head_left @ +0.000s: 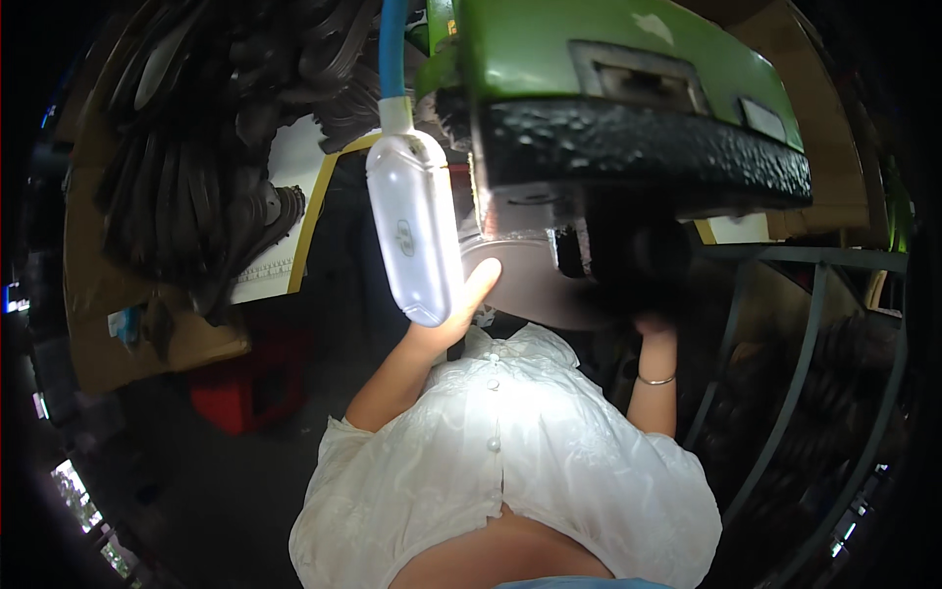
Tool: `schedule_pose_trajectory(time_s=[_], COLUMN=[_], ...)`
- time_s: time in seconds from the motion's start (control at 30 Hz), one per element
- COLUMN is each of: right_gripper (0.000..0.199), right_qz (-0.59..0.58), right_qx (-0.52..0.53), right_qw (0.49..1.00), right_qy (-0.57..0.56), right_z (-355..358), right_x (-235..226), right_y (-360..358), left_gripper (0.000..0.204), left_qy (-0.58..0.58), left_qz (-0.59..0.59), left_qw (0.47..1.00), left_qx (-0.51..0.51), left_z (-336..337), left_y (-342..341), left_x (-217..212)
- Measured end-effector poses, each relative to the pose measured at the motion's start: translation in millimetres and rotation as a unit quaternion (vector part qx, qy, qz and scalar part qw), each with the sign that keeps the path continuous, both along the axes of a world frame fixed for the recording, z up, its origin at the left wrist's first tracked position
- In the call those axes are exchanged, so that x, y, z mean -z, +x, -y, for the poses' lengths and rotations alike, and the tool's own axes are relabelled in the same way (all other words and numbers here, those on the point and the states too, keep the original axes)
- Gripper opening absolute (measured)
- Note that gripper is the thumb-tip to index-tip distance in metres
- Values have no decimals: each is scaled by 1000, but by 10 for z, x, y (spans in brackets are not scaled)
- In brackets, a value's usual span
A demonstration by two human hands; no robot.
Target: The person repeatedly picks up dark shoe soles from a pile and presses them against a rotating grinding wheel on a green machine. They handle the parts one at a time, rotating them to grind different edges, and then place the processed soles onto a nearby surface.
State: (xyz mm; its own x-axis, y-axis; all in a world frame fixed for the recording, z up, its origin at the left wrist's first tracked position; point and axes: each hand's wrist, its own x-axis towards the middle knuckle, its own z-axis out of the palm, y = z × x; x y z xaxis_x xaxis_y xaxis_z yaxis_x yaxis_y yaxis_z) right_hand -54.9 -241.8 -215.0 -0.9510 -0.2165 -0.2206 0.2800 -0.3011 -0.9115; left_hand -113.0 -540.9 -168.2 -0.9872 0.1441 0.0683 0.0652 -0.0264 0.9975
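A dark grey shoe sole (540, 285), or a curved piece much like one, lies under the head of a green machine (628, 59). My left hand (469, 299) grips its left edge, thumb on top, with the other fingers hidden behind a lit white lamp (412, 236) and below the piece. Near the piece's right end is my right hand (654, 322), mostly lost in the machine's shadow. Its fingers cannot be made out. A bracelet circles the right wrist.
Many dark soles (186, 196) are heaped in cardboard at the left, beside a white board (280, 260) with a yellow edge. Below stands a red stool (245, 388). A blue hose (392, 49) meets the lamp. Grey metal rails (800, 363) stand at the right.
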Motion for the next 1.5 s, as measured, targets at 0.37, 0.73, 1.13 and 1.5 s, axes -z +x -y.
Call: schedule_pose_trajectory(time_s=[0.37,0.73,1.13,1.5], right_gripper=[26,47,46,31], right_qz=[-150,-291,-183,-114], right_qx=[109,63,-117,169], right_qw=[983,933,948,977], right_qy=[-12,201,235,69], right_z=[806,1294,833,-102], right_x=[-661,-960,-745,-778], right_y=[-652,-733,-409,-488], left_gripper=[30,41,31,32], left_qy=[99,-155,-7,33], left_qz=[118,176,18,83], left_qw=[985,947,998,995], left_qx=[-73,218,66,37], left_z=[611,810,-338,-215], left_y=[204,194,-82,-8], left_x=[33,544,-281,-285])
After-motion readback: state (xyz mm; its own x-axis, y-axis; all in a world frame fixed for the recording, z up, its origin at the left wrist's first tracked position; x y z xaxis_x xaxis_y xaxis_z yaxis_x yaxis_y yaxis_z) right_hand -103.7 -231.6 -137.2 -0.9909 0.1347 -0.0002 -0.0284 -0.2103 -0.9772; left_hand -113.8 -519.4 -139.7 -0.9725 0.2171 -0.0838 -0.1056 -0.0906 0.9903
